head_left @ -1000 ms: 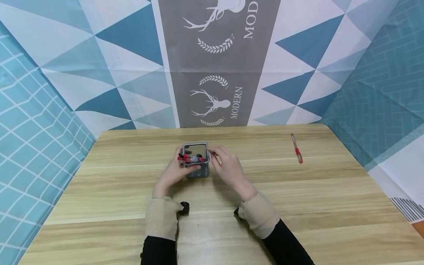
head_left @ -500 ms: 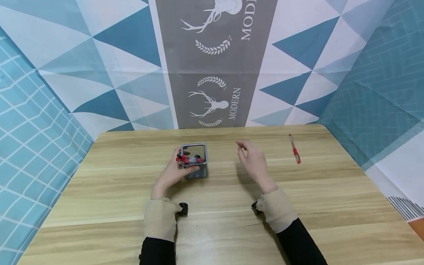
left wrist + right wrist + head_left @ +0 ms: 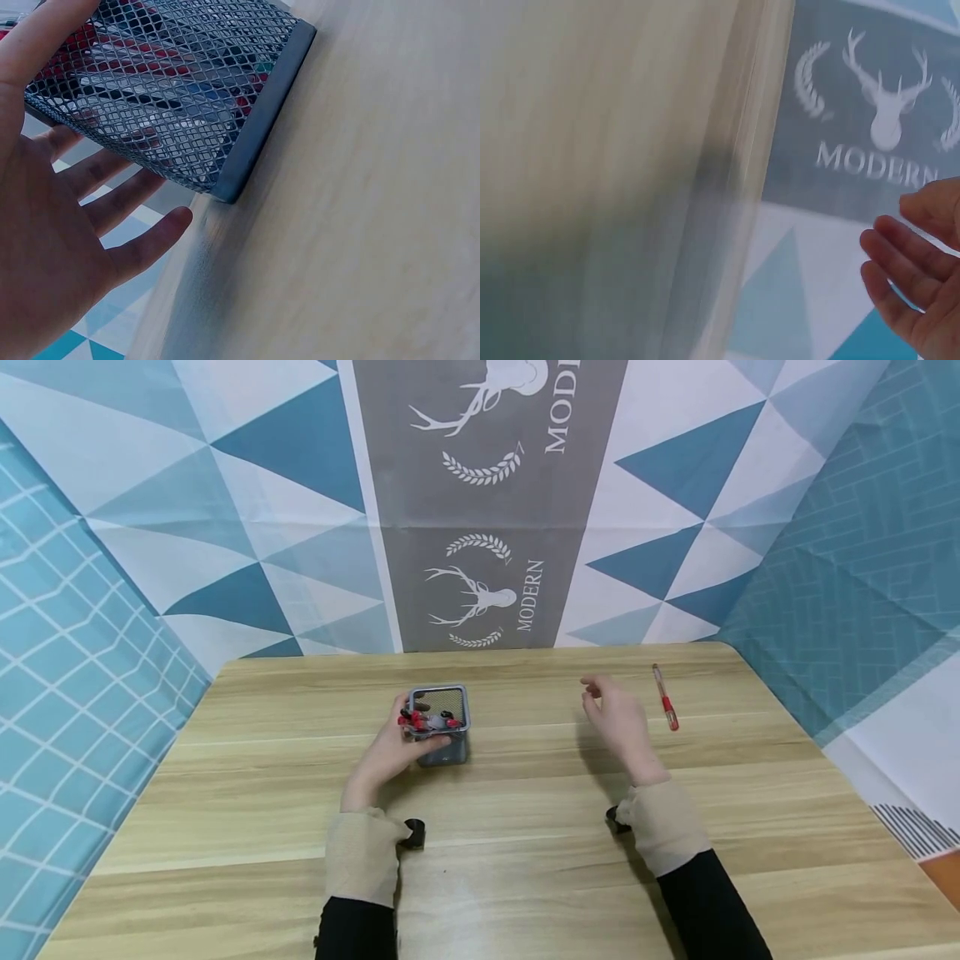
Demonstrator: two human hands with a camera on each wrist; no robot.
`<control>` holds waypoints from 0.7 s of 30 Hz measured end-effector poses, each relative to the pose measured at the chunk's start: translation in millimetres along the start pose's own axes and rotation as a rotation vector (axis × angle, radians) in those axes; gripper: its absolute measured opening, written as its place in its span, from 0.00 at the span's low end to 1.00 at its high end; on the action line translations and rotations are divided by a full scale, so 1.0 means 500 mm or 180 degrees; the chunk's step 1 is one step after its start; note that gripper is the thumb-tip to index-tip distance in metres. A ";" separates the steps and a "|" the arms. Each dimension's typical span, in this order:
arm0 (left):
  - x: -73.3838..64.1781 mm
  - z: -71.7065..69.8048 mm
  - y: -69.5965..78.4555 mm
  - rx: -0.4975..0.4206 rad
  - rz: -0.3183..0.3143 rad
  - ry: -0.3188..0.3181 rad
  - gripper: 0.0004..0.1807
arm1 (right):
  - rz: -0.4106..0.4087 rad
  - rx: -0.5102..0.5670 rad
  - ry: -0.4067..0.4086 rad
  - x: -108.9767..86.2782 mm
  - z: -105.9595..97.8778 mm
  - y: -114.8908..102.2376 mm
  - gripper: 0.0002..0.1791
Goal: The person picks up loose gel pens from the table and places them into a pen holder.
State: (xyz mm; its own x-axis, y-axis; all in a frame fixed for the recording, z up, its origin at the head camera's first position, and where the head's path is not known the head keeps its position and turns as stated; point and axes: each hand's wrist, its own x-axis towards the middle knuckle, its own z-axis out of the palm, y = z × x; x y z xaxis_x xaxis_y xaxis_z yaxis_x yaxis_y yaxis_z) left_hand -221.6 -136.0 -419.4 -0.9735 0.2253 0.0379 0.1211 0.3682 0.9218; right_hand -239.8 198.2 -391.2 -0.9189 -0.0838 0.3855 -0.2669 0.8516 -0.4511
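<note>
A dark mesh pen holder [image 3: 446,753] with a silvery square rim stands on the table, left of the middle. Pens [image 3: 427,721] with red and black ends lean inside it, and their barrels show through the mesh in the left wrist view. My left hand [image 3: 386,752] holds the holder from the left, thumb across the near side and fingers on the far left side. My right hand [image 3: 619,720] hovers above the table, its fingers loosely bent and nothing in them. Just to its right lies a clear pen with red parts [image 3: 665,698], apart from the hand.
The wooden table [image 3: 525,877] ends at a back edge against a patterned cloth backdrop [image 3: 480,510]. Blue cloth walls [image 3: 82,635] flank it on both sides. Black bands [image 3: 414,833] sit at the wrists.
My right hand has moved away from the pen holder, rightward toward the lone pen. My left hand and the holder stay where they were. The head view has shifted slightly.
</note>
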 end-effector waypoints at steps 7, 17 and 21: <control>0.000 0.001 -0.001 -0.0012 0.0009 0.0009 0.49 | 0.0264 -0.0100 -0.0105 0.006 -0.035 0.080 0.14; 0.002 -0.001 -0.004 -0.0043 0.0051 -0.0013 0.51 | 0.0636 -0.0125 -0.0699 0.002 -0.077 0.149 0.20; 0.003 0.000 -0.004 -0.0013 0.0028 -0.0007 0.50 | 0.0789 -0.0185 -0.0928 0.000 -0.085 0.166 0.25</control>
State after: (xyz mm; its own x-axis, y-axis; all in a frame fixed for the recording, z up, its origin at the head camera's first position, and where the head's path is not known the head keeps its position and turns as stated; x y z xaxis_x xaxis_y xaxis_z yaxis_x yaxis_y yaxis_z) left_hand -223.2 -136.6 -421.3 -0.9720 0.2304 0.0451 0.1288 0.3624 0.9231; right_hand -249.7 290.9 -394.1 -0.9997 -0.0080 0.0217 -0.0169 0.8917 -0.4522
